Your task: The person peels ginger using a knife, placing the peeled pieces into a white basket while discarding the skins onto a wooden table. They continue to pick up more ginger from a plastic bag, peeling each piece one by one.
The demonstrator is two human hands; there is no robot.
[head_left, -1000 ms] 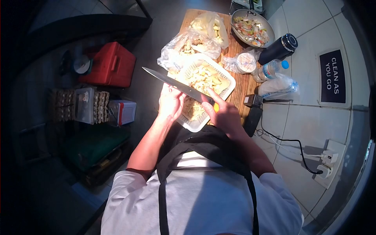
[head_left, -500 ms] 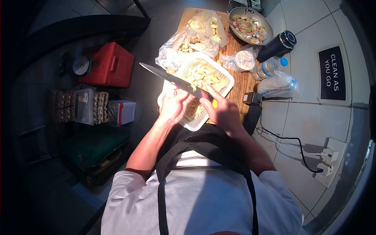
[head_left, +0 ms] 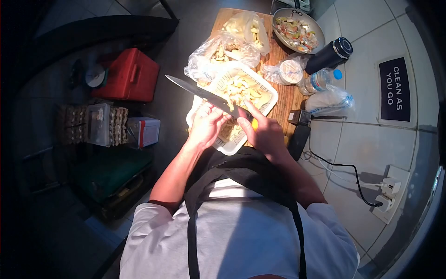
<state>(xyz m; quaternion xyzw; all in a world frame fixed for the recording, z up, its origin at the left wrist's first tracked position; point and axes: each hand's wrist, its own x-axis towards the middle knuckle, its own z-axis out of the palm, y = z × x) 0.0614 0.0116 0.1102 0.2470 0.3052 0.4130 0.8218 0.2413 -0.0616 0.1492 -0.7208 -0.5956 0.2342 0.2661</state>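
Observation:
My right hand [head_left: 266, 132] is closed around the handle end of a large kitchen knife [head_left: 195, 88]. The long blade points up and to the left, over a white plastic basket [head_left: 271, 100]. My left hand [head_left: 206, 126] is closed just below the blade, fingertips close to its lower edge; what they hold, if anything, is hard to make out. A pale sliver [head_left: 230, 103] shows against the blade. Pale yellowish cut food pieces [head_left: 241, 88] lie in the basket, brightly lit, with more pieces partly hidden under my hands and the knife.
Clear plastic bags [head_left: 223, 53] of food lie beyond the basket on a wooden board [head_left: 278, 100]. A pan [head_left: 299, 30] of chopped food, a dark flask [head_left: 330, 55], a water bottle [head_left: 320, 80] and a wrapped tub [head_left: 291, 72] stand to the right. A red container [head_left: 134, 76] sits at left.

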